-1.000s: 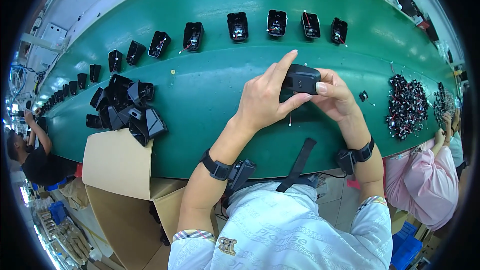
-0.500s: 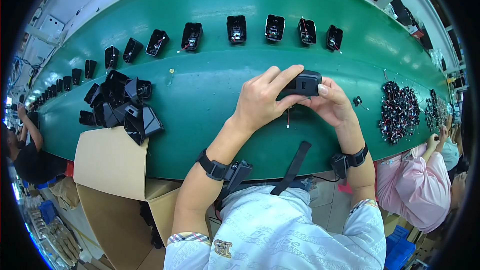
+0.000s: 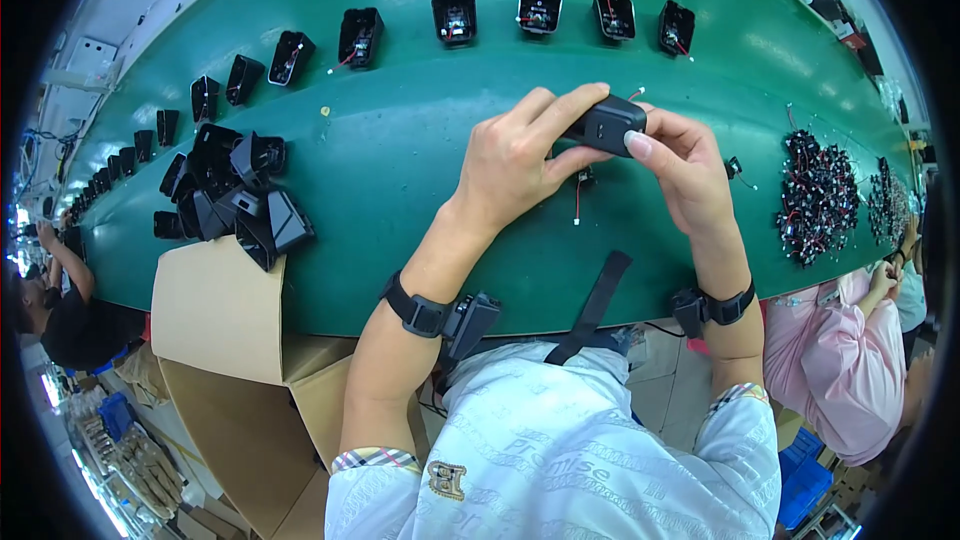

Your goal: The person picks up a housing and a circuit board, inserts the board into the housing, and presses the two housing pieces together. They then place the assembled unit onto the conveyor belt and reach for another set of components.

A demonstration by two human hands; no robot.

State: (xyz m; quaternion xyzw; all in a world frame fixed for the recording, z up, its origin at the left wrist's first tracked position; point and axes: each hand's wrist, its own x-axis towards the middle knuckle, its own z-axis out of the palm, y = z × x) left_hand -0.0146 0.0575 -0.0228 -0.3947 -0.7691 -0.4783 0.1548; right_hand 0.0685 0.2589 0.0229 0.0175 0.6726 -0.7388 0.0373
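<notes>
Between my hands is a black plastic housing (image 3: 612, 124), tilted above the green table. My left hand (image 3: 520, 152) grips its left side, fingers over the top and thumb below. My right hand (image 3: 682, 155) closes on its right end, the thumb pressed on the near face. A short red wire with a white plug sticks up behind the housing. On the table below lies a small wired part (image 3: 582, 180) with a white plug. Another small wired part (image 3: 734, 168) lies just right of my right hand. The inside of the housing is hidden from me.
Open black housings (image 3: 455, 15) with wires stand in a curved row along the back. A pile of black housings (image 3: 230, 190) lies at left, above an open cardboard box (image 3: 220, 300). Heaped wired parts (image 3: 815, 200) lie at right. Other people sit at both sides.
The housing has tipped in my hands, and a red wire now shows behind it. My right hand has shifted its hold, its thumb now lower on the near face. The whole view has shifted slightly.
</notes>
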